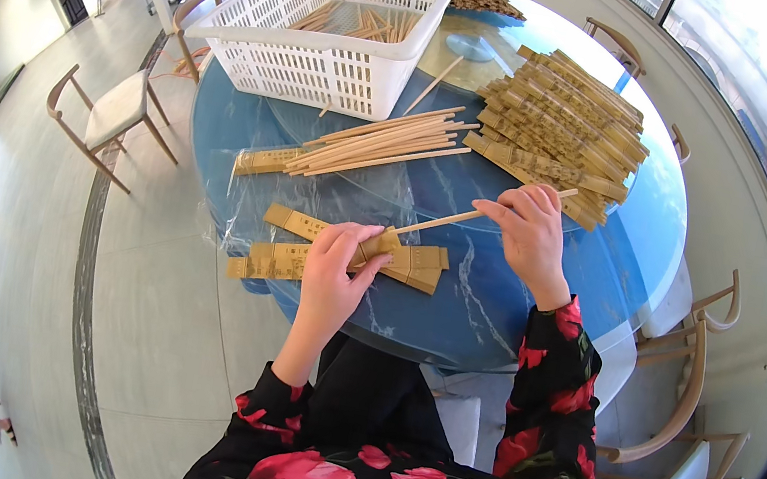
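Near the surface's front edge, our left hand (340, 258) pinches a paper sleeve (401, 258) flat; our right hand (531, 234) grips a pair of chopsticks (448, 218) entering it. Light, stiff sticks; flimsy sleeve, best held near its mouth.

Restaurant dining hall – round blue table (494, 309), wooden chairs (105, 117); chopsticks (390, 139)

Table (494, 309) was blue with a marbled look, basket (339, 19) plain white, sleeves (369, 263) tan kraft, chopsticks (389, 144) pale wood. Her blouse (558, 411) was black with big red roses.
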A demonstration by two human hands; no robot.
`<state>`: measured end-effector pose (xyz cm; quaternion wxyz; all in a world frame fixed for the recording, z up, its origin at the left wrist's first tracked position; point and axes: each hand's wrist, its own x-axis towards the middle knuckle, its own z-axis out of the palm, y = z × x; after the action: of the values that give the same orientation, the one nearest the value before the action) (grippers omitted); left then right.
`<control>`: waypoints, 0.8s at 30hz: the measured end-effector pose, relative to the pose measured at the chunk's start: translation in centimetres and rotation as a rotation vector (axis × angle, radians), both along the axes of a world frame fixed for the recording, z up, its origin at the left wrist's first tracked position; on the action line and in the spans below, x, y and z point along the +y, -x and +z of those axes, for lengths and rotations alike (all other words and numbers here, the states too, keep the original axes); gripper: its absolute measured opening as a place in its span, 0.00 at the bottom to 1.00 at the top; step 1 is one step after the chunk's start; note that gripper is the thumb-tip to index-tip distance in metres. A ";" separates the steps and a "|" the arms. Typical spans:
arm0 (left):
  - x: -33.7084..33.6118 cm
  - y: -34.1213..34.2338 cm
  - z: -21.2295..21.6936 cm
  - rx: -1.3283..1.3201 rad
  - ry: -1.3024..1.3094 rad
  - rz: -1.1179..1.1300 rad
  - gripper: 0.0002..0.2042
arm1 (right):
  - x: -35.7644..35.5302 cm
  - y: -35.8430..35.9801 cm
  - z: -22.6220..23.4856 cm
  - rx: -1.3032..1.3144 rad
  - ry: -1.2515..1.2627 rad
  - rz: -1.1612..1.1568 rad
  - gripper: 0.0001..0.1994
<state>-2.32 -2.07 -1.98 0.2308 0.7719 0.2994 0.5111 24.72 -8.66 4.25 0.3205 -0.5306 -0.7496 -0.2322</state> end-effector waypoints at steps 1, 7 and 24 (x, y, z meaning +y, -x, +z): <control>-0.1 0.0 -0.1 0.001 -0.002 0.010 0.17 | -0.1 0.0 0.0 -0.006 0.013 0.000 0.14; -0.1 0.1 0.2 0.032 -0.022 0.023 0.17 | -0.3 0.6 0.2 -0.006 0.067 0.034 0.13; 0.5 0.1 -0.3 0.036 0.068 -0.027 0.01 | -0.4 1.3 -1.2 0.013 0.197 0.078 0.14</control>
<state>-2.40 -1.56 -2.32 0.2583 0.7767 0.3100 0.4837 23.43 -9.02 3.04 0.2802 -0.5313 -0.7869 -0.1413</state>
